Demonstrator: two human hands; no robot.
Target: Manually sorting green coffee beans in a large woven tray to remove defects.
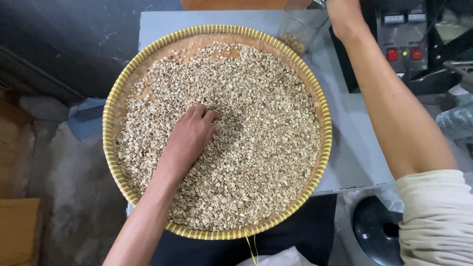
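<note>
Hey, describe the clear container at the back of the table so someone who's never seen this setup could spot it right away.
Start at the big round woven bamboo tray with a yellow rim, heaped with pale beans. Just beyond its far right edge, on the light grey table, stands a clear plastic container under the right hand. It is the only see-through thing there, with a few beans at its bottom.

A black machine with red buttons sits far right — on a grey table. A dark round lid lies near right.
</note>
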